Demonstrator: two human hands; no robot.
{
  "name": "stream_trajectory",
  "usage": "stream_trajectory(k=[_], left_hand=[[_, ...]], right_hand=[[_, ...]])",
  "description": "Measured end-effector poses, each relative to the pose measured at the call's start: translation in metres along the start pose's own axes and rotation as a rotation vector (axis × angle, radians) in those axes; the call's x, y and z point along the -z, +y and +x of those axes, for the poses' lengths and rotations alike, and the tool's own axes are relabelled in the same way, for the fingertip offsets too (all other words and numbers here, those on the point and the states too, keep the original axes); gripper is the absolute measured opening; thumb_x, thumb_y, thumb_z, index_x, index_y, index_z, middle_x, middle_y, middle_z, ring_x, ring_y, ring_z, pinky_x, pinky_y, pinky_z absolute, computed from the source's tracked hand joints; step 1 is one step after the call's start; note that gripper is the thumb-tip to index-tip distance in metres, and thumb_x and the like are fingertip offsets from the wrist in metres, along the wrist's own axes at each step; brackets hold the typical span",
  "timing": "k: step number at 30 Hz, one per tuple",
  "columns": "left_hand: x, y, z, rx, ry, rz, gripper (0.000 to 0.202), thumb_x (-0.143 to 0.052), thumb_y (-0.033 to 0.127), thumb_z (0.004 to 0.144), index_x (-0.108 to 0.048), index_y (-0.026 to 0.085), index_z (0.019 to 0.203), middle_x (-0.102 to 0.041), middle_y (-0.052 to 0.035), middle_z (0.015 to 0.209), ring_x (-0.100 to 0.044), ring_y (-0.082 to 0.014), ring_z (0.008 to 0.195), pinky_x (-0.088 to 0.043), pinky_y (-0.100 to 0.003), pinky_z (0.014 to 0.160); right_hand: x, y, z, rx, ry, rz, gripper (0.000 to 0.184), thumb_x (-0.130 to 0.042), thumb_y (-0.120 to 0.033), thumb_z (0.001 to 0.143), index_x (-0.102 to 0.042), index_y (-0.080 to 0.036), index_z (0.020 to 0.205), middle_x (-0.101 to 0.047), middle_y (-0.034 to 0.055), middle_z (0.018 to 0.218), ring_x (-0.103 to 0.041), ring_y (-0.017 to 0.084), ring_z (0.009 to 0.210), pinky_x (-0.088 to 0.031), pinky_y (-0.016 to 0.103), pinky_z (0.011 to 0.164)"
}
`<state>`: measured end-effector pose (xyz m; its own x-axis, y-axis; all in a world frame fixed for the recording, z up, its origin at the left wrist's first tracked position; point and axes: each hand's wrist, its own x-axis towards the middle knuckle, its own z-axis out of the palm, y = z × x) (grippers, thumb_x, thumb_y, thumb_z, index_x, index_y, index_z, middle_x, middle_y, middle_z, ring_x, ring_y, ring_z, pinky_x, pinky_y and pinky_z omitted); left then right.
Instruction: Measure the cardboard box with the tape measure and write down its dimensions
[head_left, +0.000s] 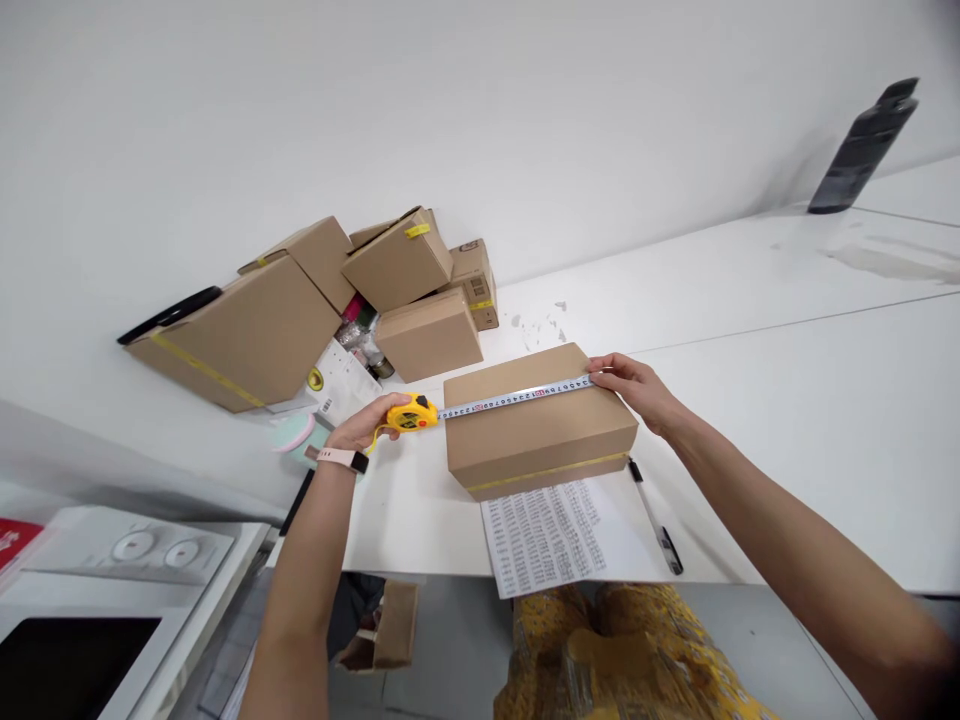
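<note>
A closed brown cardboard box (540,440) rests on the white table in front of me, a yellow tape strip along its near side. Just left of it, my left hand (367,422) is closed around a yellow tape measure (412,412). The white measuring blade (517,397) stretches across the box's top to the right edge. There my right hand (626,385) pinches the blade's end between thumb and fingers at the box's edge. Partly under the box lies a printed sheet (551,540) with rows of text. A black and clear pen (655,515) lies right of the sheet.
Several cardboard boxes (427,335) are stacked against the wall at the back left, with small packages (364,340) among them. A dark bottle (862,150) stands at the far right. A white appliance (127,560) is at lower left, and an open carton (394,625) sits below the table.
</note>
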<state>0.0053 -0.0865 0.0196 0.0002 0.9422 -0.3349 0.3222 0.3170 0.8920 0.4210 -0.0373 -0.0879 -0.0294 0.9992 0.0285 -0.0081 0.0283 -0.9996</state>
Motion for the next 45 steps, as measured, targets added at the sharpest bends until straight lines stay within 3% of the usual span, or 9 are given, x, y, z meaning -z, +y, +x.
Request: stream_trajectory(k=[9, 21, 28, 31, 34, 38, 40, 42, 45], left_hand=[[0.01, -0.017, 0.003, 0.007, 0.0, 0.001, 0.042, -0.073, 0.051, 0.069, -0.074, 0.015, 0.092, -0.071, -0.0074, 0.086, -0.059, -0.018, 0.073, -0.037, -0.021, 0.048], [0.009, -0.02, 0.001, -0.006, -0.007, -0.006, 0.045, -0.073, 0.05, 0.071, -0.073, 0.014, 0.099, -0.072, -0.0091, 0.092, -0.061, -0.019, 0.077, -0.042, -0.021, 0.049], [-0.007, -0.004, -0.032, -0.083, -0.07, 0.029, 0.04, -0.074, 0.048, 0.074, -0.075, 0.013, 0.092, -0.073, -0.0122, 0.095, -0.063, -0.0222, 0.082, -0.048, -0.024, 0.054], [-0.016, 0.003, -0.059, -0.12, -0.203, 0.054, 0.048, -0.073, 0.049, 0.078, -0.074, 0.012, 0.109, -0.073, -0.0136, 0.104, -0.064, -0.024, 0.086, -0.046, -0.023, 0.054], [-0.044, -0.005, -0.09, -0.081, -0.363, -0.047, 0.064, -0.076, 0.047, 0.078, -0.064, 0.017, 0.133, -0.071, -0.0131, 0.114, -0.065, -0.0229, 0.088, -0.046, -0.022, 0.056], [-0.128, -0.03, -0.124, -0.009, -0.624, -0.463, 0.071, -0.086, 0.042, 0.066, -0.063, 0.019, 0.129, -0.068, -0.0095, 0.107, -0.065, -0.0195, 0.085, -0.052, -0.027, 0.071], [-0.179, -0.038, -0.131, -0.017, -0.586, -0.654, 0.064, -0.086, 0.041, 0.066, -0.064, 0.016, 0.121, -0.066, -0.0088, 0.104, -0.064, -0.0173, 0.085, -0.051, -0.025, 0.074], [-0.224, -0.039, -0.13, -0.02, -0.419, -0.808, 0.056, -0.086, 0.04, 0.063, -0.064, 0.016, 0.109, -0.065, -0.0049, 0.093, -0.063, -0.013, 0.075, -0.05, -0.021, 0.067], [-0.266, -0.03, -0.118, 0.001, -0.326, -0.852, 0.058, -0.081, 0.052, 0.065, -0.057, 0.018, 0.106, -0.062, -0.0024, 0.085, -0.061, -0.0143, 0.062, -0.046, -0.02, 0.044]], right_hand=[[-0.002, 0.002, -0.001, -0.056, 0.016, 0.032, 0.029, -0.079, -0.041, 0.069, -0.068, -0.024, 0.09, -0.072, 0.0054, 0.104, -0.064, 0.023, 0.091, -0.051, 0.037, 0.078], [-0.005, -0.002, -0.005, -0.062, 0.086, 0.057, 0.042, -0.086, -0.045, 0.063, -0.067, -0.023, 0.093, -0.068, 0.0024, 0.093, -0.062, 0.02, 0.086, -0.05, 0.032, 0.073], [-0.001, -0.006, -0.01, -0.067, 0.188, -0.057, 0.04, -0.088, -0.051, 0.064, -0.067, -0.02, 0.077, -0.066, 0.0031, 0.081, -0.059, 0.017, 0.076, -0.048, 0.031, 0.068], [0.008, -0.026, -0.003, 0.036, 0.181, -0.027, 0.04, -0.088, -0.052, 0.063, -0.066, -0.021, 0.078, -0.068, 0.004, 0.082, -0.059, 0.018, 0.079, -0.049, 0.033, 0.073], [0.013, -0.056, 0.011, 0.154, 0.137, 0.014, 0.037, -0.086, -0.049, 0.067, -0.068, -0.022, 0.083, -0.071, 0.0046, 0.088, -0.06, 0.019, 0.085, -0.049, 0.034, 0.079], [-0.006, -0.081, 0.04, 0.146, -0.038, -0.064, 0.024, -0.083, -0.04, 0.076, -0.072, -0.02, 0.083, -0.073, 0.0065, 0.095, -0.061, 0.021, 0.092, -0.047, 0.036, 0.087], [-0.022, -0.082, 0.058, 0.088, -0.158, -0.143, 0.018, -0.082, -0.034, 0.079, -0.072, -0.019, 0.081, -0.073, 0.0068, 0.094, -0.061, 0.02, 0.091, -0.047, 0.035, 0.087], [-0.039, -0.077, 0.074, 0.03, -0.248, -0.217, 0.013, -0.081, -0.029, 0.081, -0.073, -0.019, 0.08, -0.073, 0.0058, 0.09, -0.06, 0.018, 0.085, -0.047, 0.033, 0.083], [-0.057, -0.065, 0.091, -0.036, -0.272, -0.319, 0.015, -0.082, -0.028, 0.079, -0.072, -0.018, 0.078, -0.072, 0.0044, 0.083, -0.058, 0.015, 0.075, -0.049, 0.03, 0.074]])
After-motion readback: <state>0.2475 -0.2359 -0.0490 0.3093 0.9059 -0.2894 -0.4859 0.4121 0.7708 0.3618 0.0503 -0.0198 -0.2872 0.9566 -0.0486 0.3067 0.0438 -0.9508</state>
